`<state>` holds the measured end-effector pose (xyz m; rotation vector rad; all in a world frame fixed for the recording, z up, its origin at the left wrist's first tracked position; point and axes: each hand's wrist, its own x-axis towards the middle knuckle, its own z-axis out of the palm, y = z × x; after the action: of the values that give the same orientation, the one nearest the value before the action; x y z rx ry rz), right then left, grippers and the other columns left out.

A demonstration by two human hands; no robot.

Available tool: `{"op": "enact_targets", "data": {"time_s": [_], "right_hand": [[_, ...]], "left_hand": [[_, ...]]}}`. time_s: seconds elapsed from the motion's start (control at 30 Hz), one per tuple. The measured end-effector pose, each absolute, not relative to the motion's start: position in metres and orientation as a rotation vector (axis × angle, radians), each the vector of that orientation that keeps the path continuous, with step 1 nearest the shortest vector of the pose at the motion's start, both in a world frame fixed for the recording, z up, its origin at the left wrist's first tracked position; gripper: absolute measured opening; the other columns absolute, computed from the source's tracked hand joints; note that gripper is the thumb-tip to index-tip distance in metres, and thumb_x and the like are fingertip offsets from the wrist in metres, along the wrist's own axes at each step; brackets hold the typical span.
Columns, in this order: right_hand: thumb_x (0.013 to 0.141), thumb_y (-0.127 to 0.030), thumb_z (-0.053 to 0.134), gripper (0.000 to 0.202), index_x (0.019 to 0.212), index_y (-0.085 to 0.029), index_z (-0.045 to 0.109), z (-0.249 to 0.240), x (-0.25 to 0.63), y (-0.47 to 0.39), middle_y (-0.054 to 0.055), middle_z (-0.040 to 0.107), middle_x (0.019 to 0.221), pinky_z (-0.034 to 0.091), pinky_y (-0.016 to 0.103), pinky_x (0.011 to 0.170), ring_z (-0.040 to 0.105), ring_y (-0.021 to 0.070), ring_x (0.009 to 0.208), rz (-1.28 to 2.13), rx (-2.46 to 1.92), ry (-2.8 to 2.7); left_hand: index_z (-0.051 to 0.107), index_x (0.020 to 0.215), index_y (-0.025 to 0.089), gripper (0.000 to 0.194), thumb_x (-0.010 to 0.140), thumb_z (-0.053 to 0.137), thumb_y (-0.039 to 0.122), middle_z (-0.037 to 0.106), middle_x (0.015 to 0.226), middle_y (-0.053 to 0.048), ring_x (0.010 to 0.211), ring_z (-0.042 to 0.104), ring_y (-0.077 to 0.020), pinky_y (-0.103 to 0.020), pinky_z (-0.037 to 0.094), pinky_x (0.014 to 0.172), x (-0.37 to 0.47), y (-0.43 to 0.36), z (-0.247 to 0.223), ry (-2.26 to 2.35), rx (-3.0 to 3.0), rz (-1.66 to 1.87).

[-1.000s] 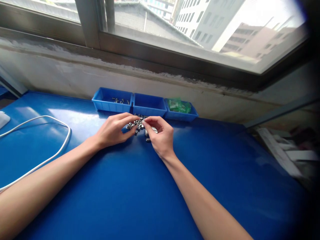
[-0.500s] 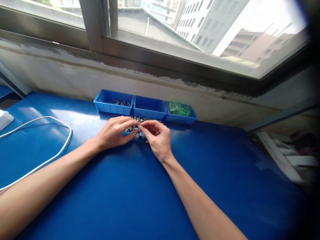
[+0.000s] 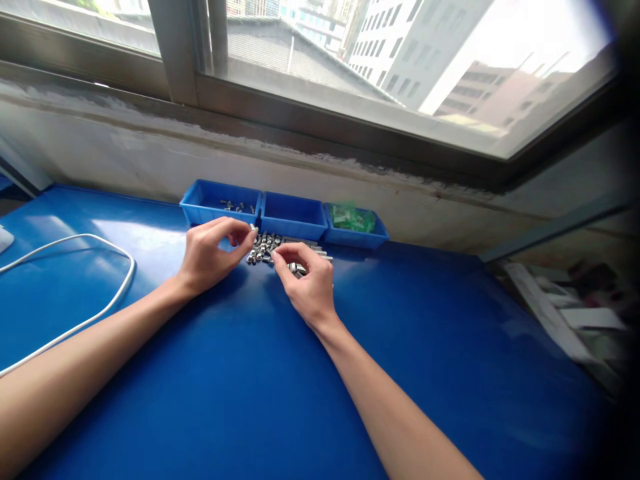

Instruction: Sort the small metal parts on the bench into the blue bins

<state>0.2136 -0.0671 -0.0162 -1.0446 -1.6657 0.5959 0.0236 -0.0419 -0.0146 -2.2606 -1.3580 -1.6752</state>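
We look across a blue table (image 3: pixel 280 387) that runs up to a pale wall (image 3: pixel 165 160), with a window (image 3: pixel 310 60) above it on the far side. Along the table's far edge we have three blue bins in a row: a left bin (image 3: pixel 220 212), a middle bin (image 3: pixel 294 227) and a right bin (image 3: pixel 356 237). A white cable (image 3: pixel 107 303) curves over the left side. Our left hand (image 3: pixel 207 257) and right hand (image 3: pixel 311 287) are apart. Green packets (image 3: pixel 353 217) fill the right bin. Longer metal bars (image 3: pixel 314 247) lie just beyond our right hand. The small metal pieces (image 3: pixel 261 248) are heaped on the table between our hands, near the middle bin. Our right fingertips hover by them; we cannot tell whether they grip anything. Small screws (image 3: pixel 231 207) lie in the left bin. Our left thumb and forefinger pinch a small bright piece (image 3: pixel 253 227).
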Motion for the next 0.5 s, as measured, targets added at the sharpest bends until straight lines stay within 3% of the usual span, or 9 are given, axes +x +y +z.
{"op": "enact_targets", "data": {"time_s": [0.13, 0.27, 0.5], "right_hand": [[0.092, -0.018, 0.06, 0.011, 0.093, -0.02, 0.071, -0.019, 0.216, -0.069, 0.004, 0.076, 0.095, 0.055, 0.034, 0.088, 0.071, 0.0197, 0.09, 0.263, -1.025, -1.901], [0.093, -0.019, 0.059, 0.016, 0.103, -0.02, 0.071, -0.022, 0.215, -0.07, 0.007, 0.075, 0.106, 0.051, 0.039, 0.097, 0.066, 0.0239, 0.104, 0.164, -1.026, -2.121], [0.095, -0.01, 0.055, 0.025, 0.112, -0.018, 0.072, -0.025, 0.214, -0.069, 0.008, 0.075, 0.109, 0.05, 0.039, 0.098, 0.064, 0.0238, 0.105, 0.163, -1.05, -2.269]], "left_hand": [[0.074, 0.087, 0.017, 0.023, 0.088, 0.07, 0.039, 0.075, 0.073, -0.003, 0.061, 0.072, -0.0162, -0.025, 0.059, 0.061, 0.018, -0.031, -0.017, -1.811, -1.986, -2.126], [0.076, 0.089, 0.015, 0.026, 0.082, 0.076, 0.041, 0.077, 0.077, -0.006, 0.065, 0.074, -0.0199, -0.029, 0.063, 0.063, 0.014, -0.023, -0.02, -1.95, -1.848, -2.413], [0.076, 0.086, 0.016, 0.027, 0.084, 0.073, 0.043, 0.076, 0.075, -0.004, 0.061, 0.073, -0.0188, -0.027, 0.061, 0.06, 0.019, -0.029, -0.016, -1.947, -2.134, -2.238]]}}
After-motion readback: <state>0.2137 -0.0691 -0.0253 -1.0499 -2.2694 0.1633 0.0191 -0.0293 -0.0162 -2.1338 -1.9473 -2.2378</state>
